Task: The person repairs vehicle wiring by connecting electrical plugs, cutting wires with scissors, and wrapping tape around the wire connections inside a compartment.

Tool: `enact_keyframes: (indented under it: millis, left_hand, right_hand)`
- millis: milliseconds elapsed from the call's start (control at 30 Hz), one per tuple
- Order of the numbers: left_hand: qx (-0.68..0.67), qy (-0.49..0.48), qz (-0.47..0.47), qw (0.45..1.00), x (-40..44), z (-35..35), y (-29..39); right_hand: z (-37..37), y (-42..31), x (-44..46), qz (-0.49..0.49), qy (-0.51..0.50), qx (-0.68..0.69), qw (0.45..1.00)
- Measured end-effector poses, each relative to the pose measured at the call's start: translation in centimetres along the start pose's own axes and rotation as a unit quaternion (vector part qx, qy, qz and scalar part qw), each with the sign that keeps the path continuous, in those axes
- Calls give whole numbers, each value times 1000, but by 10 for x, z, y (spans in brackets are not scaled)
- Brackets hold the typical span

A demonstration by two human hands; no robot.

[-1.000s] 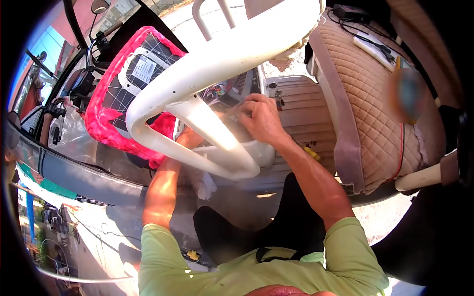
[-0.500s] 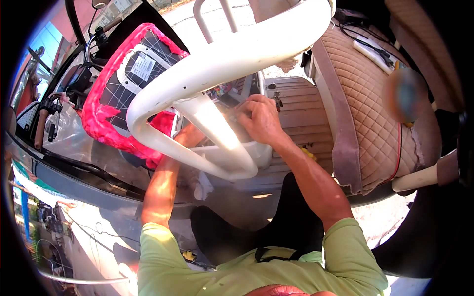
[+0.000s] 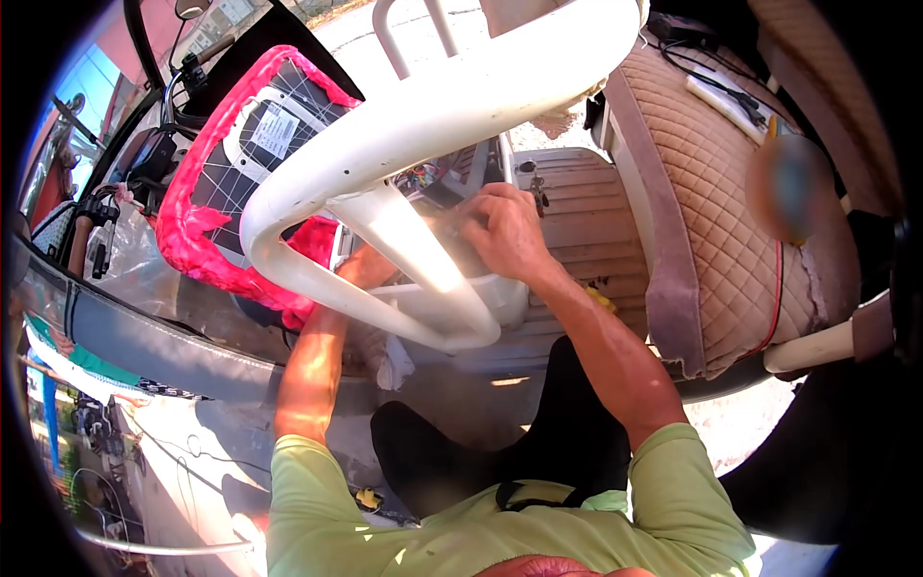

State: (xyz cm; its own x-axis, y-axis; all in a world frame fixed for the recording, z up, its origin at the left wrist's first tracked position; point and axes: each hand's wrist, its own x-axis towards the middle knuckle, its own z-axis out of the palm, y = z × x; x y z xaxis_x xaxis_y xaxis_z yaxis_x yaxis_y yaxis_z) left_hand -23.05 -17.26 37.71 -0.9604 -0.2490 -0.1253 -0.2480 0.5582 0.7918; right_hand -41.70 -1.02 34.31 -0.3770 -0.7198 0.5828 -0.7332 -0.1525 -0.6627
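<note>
My right hand (image 3: 505,229) is over the white plastic housing (image 3: 508,296), its fingers curled and pointing down and inward. Whatever lies under its fingertips is hidden. My left hand (image 3: 367,267) reaches in behind a thick white tubular frame (image 3: 423,125), which covers its fingers. Just beyond the hands, a bundle of coloured wires (image 3: 420,177) shows inside the opening. A bunch of keys (image 3: 538,192) hangs beside my right hand. Left of the frame leans a dark panel with a white label (image 3: 274,133), edged in bright pink cloth (image 3: 183,212).
A quilted tan seat (image 3: 711,202) stands on the right, with a black cable and a white bar (image 3: 726,106) on it. Ribbed brown flooring (image 3: 586,221) lies beyond my right hand. Handlebar grips (image 3: 77,245) are on the left. Something yellow (image 3: 601,298) lies by my right forearm.
Both hands stay almost in the same place, with the right fingers still curled. The view has shifted very slightly.
</note>
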Motion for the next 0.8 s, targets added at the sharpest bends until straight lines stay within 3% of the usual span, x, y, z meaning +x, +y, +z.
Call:
enact_keyframes:
  millis: [200, 400, 800]
  left_hand:
    - [121, 35, -27, 992, -7, 7, 25]
    - [62, 41, -13, 997, -11, 5, 9]
    - [118, 58, 31, 991, -4, -2, -15]
  right_hand:
    - [0, 0, 0, 3, 6, 1, 1000]
    - [3, 2, 2, 1, 2, -5, 1000]
    - [-1, -3, 3, 11, -11, -11, 1000]
